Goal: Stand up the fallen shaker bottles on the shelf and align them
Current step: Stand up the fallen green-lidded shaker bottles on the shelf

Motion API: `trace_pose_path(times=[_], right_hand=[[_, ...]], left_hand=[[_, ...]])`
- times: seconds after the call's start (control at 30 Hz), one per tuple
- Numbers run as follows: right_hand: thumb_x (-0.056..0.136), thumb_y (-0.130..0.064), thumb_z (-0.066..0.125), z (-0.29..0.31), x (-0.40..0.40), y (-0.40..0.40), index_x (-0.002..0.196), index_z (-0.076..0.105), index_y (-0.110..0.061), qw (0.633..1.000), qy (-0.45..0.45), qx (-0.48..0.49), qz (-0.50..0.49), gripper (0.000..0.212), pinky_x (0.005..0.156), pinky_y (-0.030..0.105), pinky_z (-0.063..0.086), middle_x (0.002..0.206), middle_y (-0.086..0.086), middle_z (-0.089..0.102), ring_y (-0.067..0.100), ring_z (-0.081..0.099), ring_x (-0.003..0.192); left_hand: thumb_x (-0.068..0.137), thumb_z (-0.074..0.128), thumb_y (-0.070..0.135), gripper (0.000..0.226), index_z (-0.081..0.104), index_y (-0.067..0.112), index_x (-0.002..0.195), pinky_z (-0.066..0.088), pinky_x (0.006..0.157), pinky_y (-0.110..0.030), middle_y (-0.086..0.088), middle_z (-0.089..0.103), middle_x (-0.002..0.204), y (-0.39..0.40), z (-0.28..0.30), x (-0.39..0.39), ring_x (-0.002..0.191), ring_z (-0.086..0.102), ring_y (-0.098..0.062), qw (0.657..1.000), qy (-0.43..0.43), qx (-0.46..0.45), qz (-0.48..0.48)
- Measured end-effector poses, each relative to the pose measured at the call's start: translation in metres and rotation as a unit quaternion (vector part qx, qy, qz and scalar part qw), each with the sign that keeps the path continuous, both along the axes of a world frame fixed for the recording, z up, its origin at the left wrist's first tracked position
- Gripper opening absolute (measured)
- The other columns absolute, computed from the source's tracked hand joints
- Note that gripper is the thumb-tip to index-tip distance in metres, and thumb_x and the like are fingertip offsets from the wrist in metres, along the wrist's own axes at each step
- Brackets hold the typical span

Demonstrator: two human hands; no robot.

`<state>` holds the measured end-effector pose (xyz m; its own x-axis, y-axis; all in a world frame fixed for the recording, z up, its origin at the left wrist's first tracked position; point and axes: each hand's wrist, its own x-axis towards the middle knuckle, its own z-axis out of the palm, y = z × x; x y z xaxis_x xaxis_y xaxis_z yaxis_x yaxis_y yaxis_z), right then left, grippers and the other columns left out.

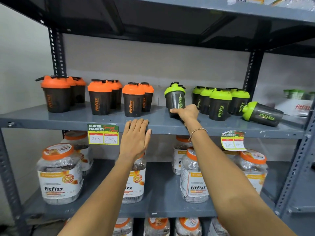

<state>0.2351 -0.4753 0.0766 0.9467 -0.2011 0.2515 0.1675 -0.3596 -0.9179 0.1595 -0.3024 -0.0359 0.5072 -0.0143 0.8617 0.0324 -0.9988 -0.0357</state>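
On the grey shelf (81, 116) stand dark shaker bottles. Orange-lidded shakers (99, 99) stand upright in three groups on the left. My right hand (185, 113) grips the base of a green-lidded shaker (175, 97), which leans slightly to the left. A cluster of upright green-lidded shakers (219, 104) stands to its right. One green-lidded shaker (262, 114) lies on its side at the far right, lid pointing left. My left hand (135, 138) rests flat on the shelf's front edge, fingers together, holding nothing.
Two price tags (103, 134) hang from the shelf edge. Large clear jars with orange lids (59, 172) fill the shelf below. A white box (296, 103) sits at the far right. Metal uprights (57, 51) frame the shelf.
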Motion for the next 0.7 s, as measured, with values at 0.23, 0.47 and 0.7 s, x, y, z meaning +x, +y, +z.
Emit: trace_pose_path(times=[0.23, 0.47, 0.7], right_hand=[[0.067, -0.03, 0.084, -0.0032, 0.0044, 0.0066, 0.109, 0.06, 0.002, 0.994, -0.008, -0.104, -0.017, 0.059, 0.082, 0.033, 0.05, 0.12, 0.018, 0.063, 0.031, 0.058, 0.114], [0.069, -0.035, 0.083, -0.0054, 0.0038, 0.0064, 0.115, 0.056, 0.002, 0.988, 0.003, -0.155, -0.014, 0.066, 0.09, 0.037, 0.049, 0.125, 0.018, 0.06, 0.032, 0.054, 0.12], [0.065, -0.045, 0.083, -0.005, -0.002, 0.0017, 0.114, 0.055, 0.001, 0.987, 0.01, -0.162, 0.017, 0.073, 0.09, 0.036, 0.048, 0.124, 0.017, 0.061, 0.033, 0.056, 0.118]], left_hand=[[0.095, 0.038, 0.034, 0.036, 0.056, 0.012, 0.118, 0.027, 0.103, -0.039, -0.006, 0.059, 0.118, 0.0004, -0.0024, 0.0043, 0.107, 0.053, -0.025, 1.0, -0.021, 0.003, 0.0], [0.095, 0.042, 0.033, 0.032, 0.054, 0.012, 0.116, 0.029, 0.103, -0.04, -0.006, 0.058, 0.117, 0.0012, -0.0037, 0.0058, 0.107, 0.052, -0.025, 1.0, -0.021, 0.002, -0.004], [0.096, 0.035, 0.032, 0.033, 0.055, 0.013, 0.114, 0.023, 0.11, -0.04, -0.005, 0.058, 0.116, -0.0043, -0.0032, 0.0039, 0.111, 0.051, -0.024, 0.999, -0.014, -0.029, -0.008]])
